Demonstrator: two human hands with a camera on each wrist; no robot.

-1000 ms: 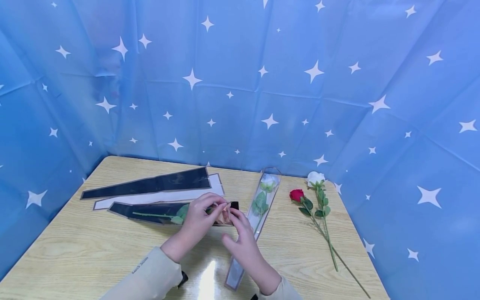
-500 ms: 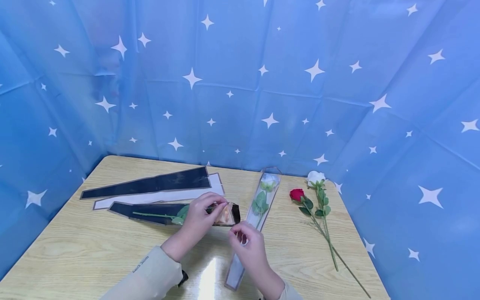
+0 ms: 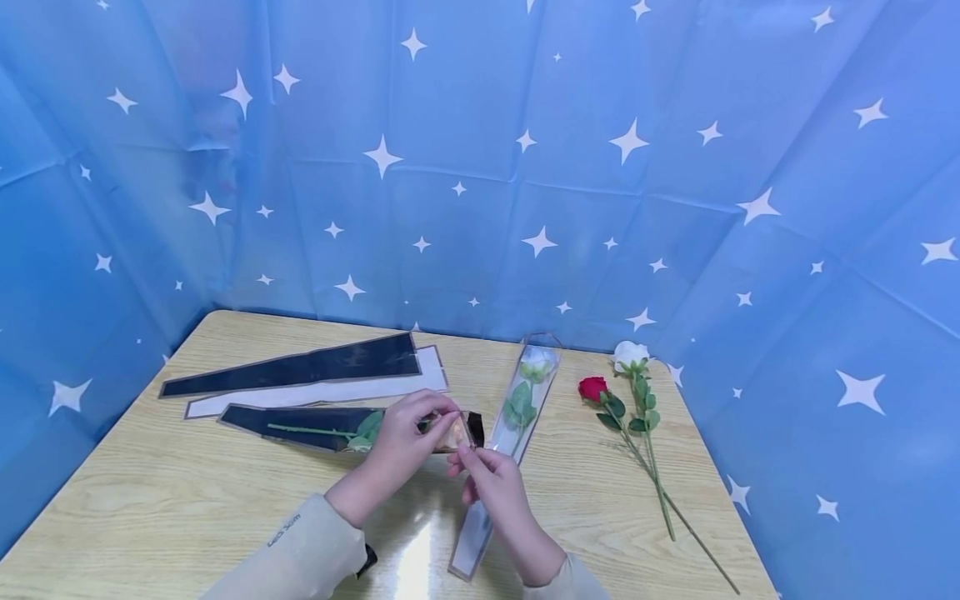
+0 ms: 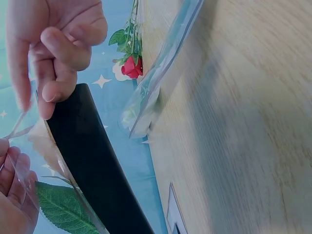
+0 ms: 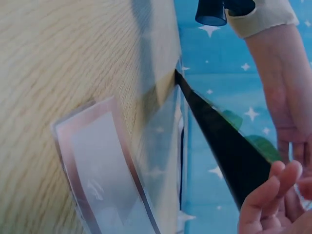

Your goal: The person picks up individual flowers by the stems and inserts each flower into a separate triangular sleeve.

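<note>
A tapered flower sleeve (image 3: 247,418), black at the back with a clear front, lies crosswise before me and holds a peach rose (image 3: 454,435). The rose's green stem and leaves run to the left inside it. With thumb and fingers my left hand (image 3: 408,433) pinches the clear film at the upper edge of the wide end. My right hand (image 3: 498,492) pinches the lower edge of that end, close to the bloom. In the left wrist view the black back (image 4: 92,146) slants upward, with a leaf (image 4: 66,207) beside it.
Just right of my hands, a second sleeve (image 3: 474,537) with a white rose (image 3: 536,365) slants across the wooden table. A red rose (image 3: 593,388) and a loose white rose (image 3: 631,357) lie further right, stems crossed. Behind are a flat black sleeve (image 3: 300,365) and a white one (image 3: 360,390).
My right hand came away from the bloom, dropped toward the front, then rose again to the sleeve's lower edge. My left hand has kept its pinch almost in place.
</note>
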